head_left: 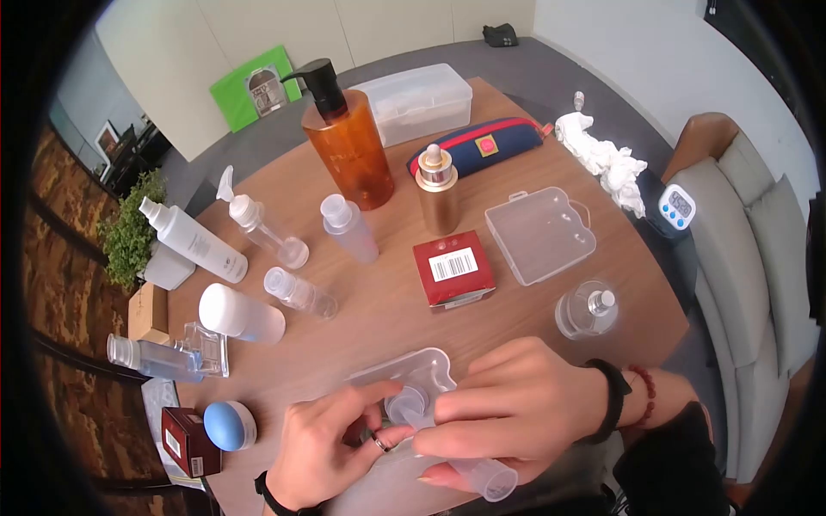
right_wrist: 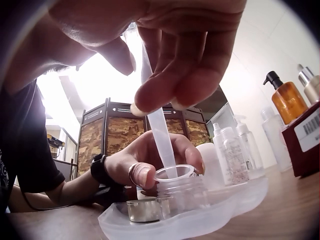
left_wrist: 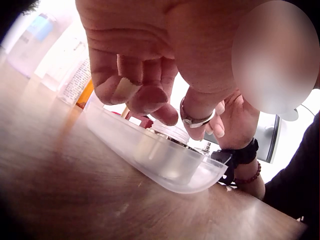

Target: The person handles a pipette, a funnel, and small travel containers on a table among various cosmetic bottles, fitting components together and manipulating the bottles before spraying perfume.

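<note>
Pinching the frosted, tapered plastic tube, the right hand slants its long axis from four o'clock to ten, narrow tip in the mouth of the clear, round jar, which the left hand grips with curled fingers from eight, a tall amber pump bottle beyond towards twelve.
</note>
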Available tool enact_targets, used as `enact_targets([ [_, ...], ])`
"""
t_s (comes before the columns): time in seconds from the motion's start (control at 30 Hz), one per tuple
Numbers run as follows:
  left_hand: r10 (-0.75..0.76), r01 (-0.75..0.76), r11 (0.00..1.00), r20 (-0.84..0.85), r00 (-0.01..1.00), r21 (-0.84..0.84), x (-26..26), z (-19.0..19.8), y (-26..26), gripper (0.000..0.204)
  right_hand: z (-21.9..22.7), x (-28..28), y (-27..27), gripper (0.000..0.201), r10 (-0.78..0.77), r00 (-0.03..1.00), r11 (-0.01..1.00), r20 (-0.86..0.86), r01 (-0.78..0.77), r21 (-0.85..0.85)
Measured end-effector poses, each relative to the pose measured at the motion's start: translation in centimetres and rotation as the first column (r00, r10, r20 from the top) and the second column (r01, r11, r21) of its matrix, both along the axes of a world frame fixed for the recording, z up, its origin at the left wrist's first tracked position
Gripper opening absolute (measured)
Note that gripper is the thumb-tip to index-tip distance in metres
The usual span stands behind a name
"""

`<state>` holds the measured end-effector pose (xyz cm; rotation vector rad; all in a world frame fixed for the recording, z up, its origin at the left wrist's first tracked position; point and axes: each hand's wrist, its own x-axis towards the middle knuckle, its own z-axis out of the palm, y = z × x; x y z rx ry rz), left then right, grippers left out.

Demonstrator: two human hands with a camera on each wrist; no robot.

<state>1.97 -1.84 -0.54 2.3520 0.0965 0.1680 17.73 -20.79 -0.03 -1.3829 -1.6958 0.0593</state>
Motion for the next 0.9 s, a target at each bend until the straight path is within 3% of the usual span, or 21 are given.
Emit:
enact_targets([
  [0.1, 0.048, -0.049, 0.998, -0.041, 0.998, -0.026, -0.9, 0.1, -0.1, 0.04, -0.5, -0.1, 0.7, 0.023, 0.021, 1.0, 0.998, 0.009, -0.021, 0.065],
  [0.17, 0.027, -0.03, 0.999, -0.083, 0.996, -0.031, -0.2, 0.6, 0.1, 0.041, 0.0, 0.1, 0.3, 0.026, -0.052, 0.997, 0.993, 0.058, 0.045, 0.112],
  [0.27, 0.006, -0.006, 1.0, -0.007, 1.0, -0.025, -0.4, -0.2, 0.3, 0.045, 0.6, 0.1, 0.7, 0.027, 0.032, 0.998, 0.998, 0.062, -0.035, 0.045],
  [0.33, 0.081, -0.083, 0.996, -0.074, 0.994, -0.028, -0.8, 0.9, -0.1, 0.035, 0.2, 0.2, 0.5, 0.026, -0.01, 0.998, 0.999, 0.065, 0.008, 0.033],
  [0.4, 0.034, -0.037, 0.998, -0.056, 0.998, -0.057, -0.3, 0.3, 0.4, 0.034, 0.6, 0.1, 0.3, 0.026, -0.028, 0.997, 1.0, 0.077, 0.027, 0.014],
  [0.47, 0.049, -0.054, 0.992, -0.04, 0.998, -0.11, -0.5, -0.4, 0.6, 0.045, 0.9, 0.2, 0.5, 0.028, -0.003, 0.997, 1.0, 0.075, 0.005, -0.025],
  [0.53, 0.025, -0.025, 1.0, -0.018, 1.0, -0.014, -0.7, -0.4, 0.7, 0.041, 0.1, 0.0, 0.6, 0.028, 0.013, 0.997, 1.0, 0.079, -0.012, -0.013],
  [0.9, 0.029, -0.029, 0.999, 0.011, 1.0, 0.046, -0.2, 0.1, 0.4, 0.033, 0.5, 0.1, 0.4, 0.034, -0.05, 0.998, 0.999, 0.045, 0.05, 0.016],
])
